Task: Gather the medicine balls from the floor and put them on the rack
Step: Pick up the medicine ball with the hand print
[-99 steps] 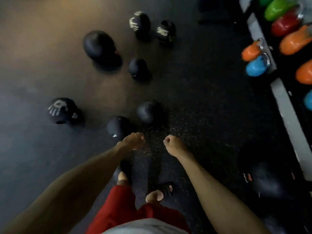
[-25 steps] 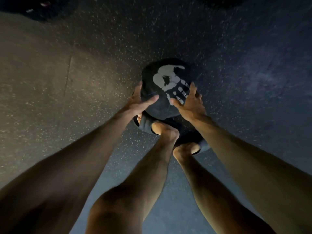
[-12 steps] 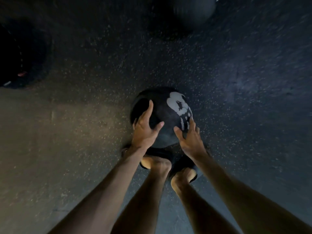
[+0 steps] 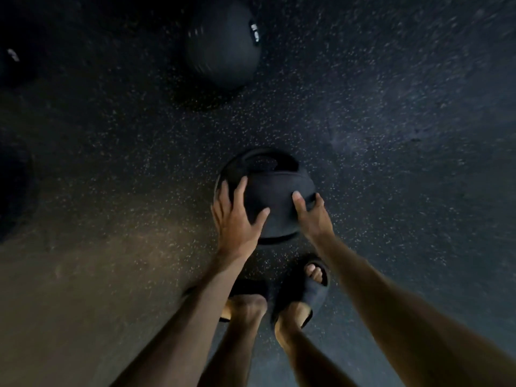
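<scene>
The heavy-looking medicine ball [image 4: 279,188] is held on both sides: left hand [image 4: 237,222] at 8 o'clock, fingers wide; right hand [image 4: 314,219] at 4, fingers bent.

From the head view, both bare arms reached down to a black medicine ball [image 4: 275,202] with a grip recess near its top, just ahead of the person's feet in dark sandals [image 4: 307,294]. The left hand [image 4: 237,219] lay flat against the ball's left side with its fingers spread. The right hand [image 4: 312,216] held the opposite side, thumb on the front and fingers wrapped round behind. Whether the ball touched the speckled dark floor [image 4: 391,135] could not be told. A second black ball [image 4: 223,43] sat well apart, farther ahead, blurred. Dark rounded shapes [image 4: 14,185] showed at the left edge, too dim to identify.
</scene>
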`<state>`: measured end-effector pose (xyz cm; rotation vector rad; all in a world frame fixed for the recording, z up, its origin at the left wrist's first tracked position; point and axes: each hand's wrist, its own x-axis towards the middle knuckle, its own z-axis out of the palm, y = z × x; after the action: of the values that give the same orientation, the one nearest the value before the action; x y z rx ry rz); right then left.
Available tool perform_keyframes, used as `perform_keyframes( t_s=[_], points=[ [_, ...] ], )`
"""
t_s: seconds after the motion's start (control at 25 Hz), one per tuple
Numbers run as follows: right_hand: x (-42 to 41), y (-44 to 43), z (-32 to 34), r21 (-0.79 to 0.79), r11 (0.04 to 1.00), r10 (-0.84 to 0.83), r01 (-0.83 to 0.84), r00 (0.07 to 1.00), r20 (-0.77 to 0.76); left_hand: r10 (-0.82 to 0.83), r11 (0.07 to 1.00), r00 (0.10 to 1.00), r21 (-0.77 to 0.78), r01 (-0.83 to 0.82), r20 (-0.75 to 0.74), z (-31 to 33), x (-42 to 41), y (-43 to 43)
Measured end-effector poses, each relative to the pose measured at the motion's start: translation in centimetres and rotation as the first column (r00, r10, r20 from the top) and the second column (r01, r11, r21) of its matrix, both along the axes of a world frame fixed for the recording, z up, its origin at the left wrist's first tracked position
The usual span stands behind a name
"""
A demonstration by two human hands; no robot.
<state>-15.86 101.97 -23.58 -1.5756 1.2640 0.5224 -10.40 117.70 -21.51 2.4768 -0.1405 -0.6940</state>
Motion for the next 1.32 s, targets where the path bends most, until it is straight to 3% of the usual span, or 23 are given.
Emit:
perform_keyframes(
  t_s=[0.12, 0.32, 0.52, 0.64, 0.8, 0.96, 1.08, 1.2, 1.32],
  points=[
    [2.7, -3.3, -0.5, -0.021, 0.997, -0.072, 0.072, 0.997, -0.014, 0.067, 0.997, 0.974, 0.053, -0.057, -0.217, -0.2, 0.4, -1.7],
    [3.2, -5.5, 1.6, -0.186, 0.975, 0.145, -0.119, 0.981, 0.132, 0.028, 0.997, 0.989, 0.079, -0.016, -0.146, 0.6, 6.4, -9.4],
    [4.6, -8.2, 2.0, -0.068, 0.982, 0.179, -0.174, 0.981, 0.07, -0.058, 0.998, 0.993, -0.045, 0.054, -0.102, 0.6, 10.0, -10.8],
    [6.4, -11.1, 1.6, -0.036, 0.985, 0.167, -0.166, 0.986, 0.021, -0.234, 0.971, 0.968, -0.061, 0.229, -0.092, 0.3, 12.7, -13.5],
    [7.8, -11.3, 2.1, -0.163, 0.943, 0.299, -0.29, 0.954, 0.031, -0.405, 0.912, 0.912, -0.107, 0.396, -0.074, 0.3, 15.2, -18.2],
    [9.2, -14.8, 2.2, -0.073, 0.991, 0.109, -0.109, 0.994, 0.008, -0.423, 0.899, 0.895, -0.191, 0.394, -0.141, 0.8, 16.5, -23.5],
    [10.3, -18.4, 2.1, -0.066, 0.994, 0.083, -0.085, 0.996, -0.021, -0.487, 0.866, 0.87, -0.173, 0.47, -0.073, 0.4, 16.1, -25.1],
    [12.7, -21.8, 1.1, -0.125, 0.992, -0.004, 0.0, 1.0, -0.031, -0.436, 0.9, 0.893, -0.032, 0.435, -0.107, -0.5, 15.7, -24.4],
    [16.5, -26.1, 0.1, -0.136, 0.989, 0.05, -0.053, 0.998, -0.025, -0.27, 0.963, 0.937, -0.068, 0.261, -0.221, -2.0, 15.9, -23.9]
  ],
)
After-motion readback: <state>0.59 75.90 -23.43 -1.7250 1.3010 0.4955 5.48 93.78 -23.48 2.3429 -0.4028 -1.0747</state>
